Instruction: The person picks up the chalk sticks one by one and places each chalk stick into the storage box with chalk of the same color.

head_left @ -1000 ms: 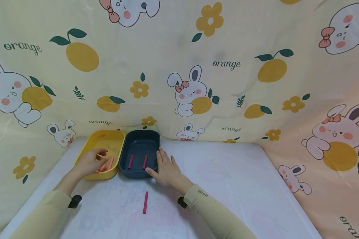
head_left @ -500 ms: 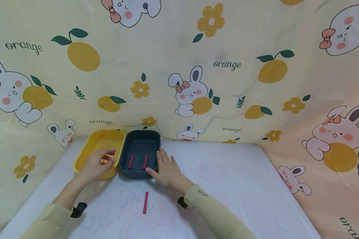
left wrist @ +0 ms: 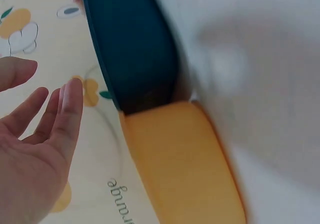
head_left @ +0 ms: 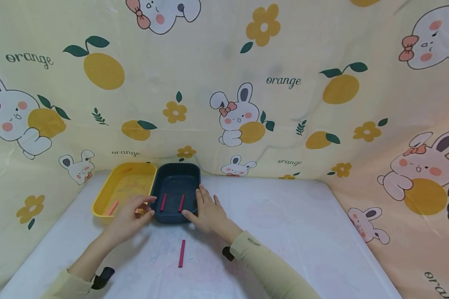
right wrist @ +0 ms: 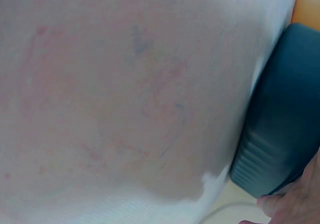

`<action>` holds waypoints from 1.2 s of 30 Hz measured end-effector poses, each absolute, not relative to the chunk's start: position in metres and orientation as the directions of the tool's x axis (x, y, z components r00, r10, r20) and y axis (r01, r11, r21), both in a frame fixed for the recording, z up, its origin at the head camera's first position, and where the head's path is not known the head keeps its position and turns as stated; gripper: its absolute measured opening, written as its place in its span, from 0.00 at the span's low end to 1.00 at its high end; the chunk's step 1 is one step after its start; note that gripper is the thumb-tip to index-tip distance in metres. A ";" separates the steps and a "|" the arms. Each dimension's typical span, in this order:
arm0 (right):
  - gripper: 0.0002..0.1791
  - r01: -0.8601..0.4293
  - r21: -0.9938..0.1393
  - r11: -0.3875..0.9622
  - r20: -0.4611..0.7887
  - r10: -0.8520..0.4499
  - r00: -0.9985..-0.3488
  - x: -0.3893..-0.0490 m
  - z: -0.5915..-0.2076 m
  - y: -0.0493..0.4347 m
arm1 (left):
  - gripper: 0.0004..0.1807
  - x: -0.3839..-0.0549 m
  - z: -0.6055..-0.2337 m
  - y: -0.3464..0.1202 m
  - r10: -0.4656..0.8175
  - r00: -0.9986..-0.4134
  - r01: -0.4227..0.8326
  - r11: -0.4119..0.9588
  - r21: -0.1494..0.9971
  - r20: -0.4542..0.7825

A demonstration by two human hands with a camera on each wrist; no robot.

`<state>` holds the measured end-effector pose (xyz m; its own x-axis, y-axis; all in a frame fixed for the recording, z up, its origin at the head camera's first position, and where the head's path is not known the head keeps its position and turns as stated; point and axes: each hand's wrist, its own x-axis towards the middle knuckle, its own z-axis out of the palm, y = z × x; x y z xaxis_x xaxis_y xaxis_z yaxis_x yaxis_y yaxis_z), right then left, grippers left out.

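Note:
My left hand [head_left: 129, 218] hovers over the front right of the yellow box [head_left: 99, 203], fingertips near the dark blue box's left rim. The left wrist view shows that hand [left wrist: 40, 149] with thumb and fingers apart and nothing between them. Pinkish-orange sticks [head_left: 112, 207] lie in the yellow box, some partly hidden by the hand. Two thin dark pink sticks [head_left: 163, 202] lie apart inside the dark blue box [head_left: 176, 170]. My right hand [head_left: 208, 211] rests against that box's right side, fingers straight, thumb at the front rim. The right wrist view shows this hand [right wrist: 297, 199] only partly.
Another dark pink stick [head_left: 181, 253] lies on the white tabletop [head_left: 277, 232], in front of the dark blue box. The two boxes stand side by side near the back edge. A cloth printed with rabbits and oranges [head_left: 194, 62] hangs behind the table.
My left hand has moved right and slightly toward me, from inside the yellow box to the dark blue box's left rim. It uncovers a stick at the left. The right hand stays still.

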<state>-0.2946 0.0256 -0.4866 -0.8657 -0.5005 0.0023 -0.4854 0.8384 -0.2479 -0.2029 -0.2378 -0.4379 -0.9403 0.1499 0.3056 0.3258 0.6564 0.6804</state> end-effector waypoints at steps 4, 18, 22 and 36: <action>0.57 -0.484 -0.239 0.842 0.004 -0.498 -0.867 -0.294 -0.486 0.025 | 0.20 -0.198 -0.442 -0.229 0.178 -0.939 0.336 0.653 0.678 0.294; 0.56 -0.493 -0.215 0.843 0.035 -0.498 -0.867 -0.289 -0.485 0.025 | 0.19 -0.187 -0.465 -0.201 0.325 -0.927 0.358 0.603 0.713 0.190; 0.56 -0.490 -0.210 0.846 0.035 -0.494 -0.869 -0.290 -0.486 0.024 | 0.19 -0.186 -0.471 -0.196 0.371 -0.917 0.352 0.582 0.733 0.146; 0.56 -0.488 -0.213 0.847 0.034 -0.492 -0.870 -0.293 -0.487 0.024 | 0.21 -0.183 -0.486 -0.176 0.477 -0.878 0.370 0.637 0.676 0.031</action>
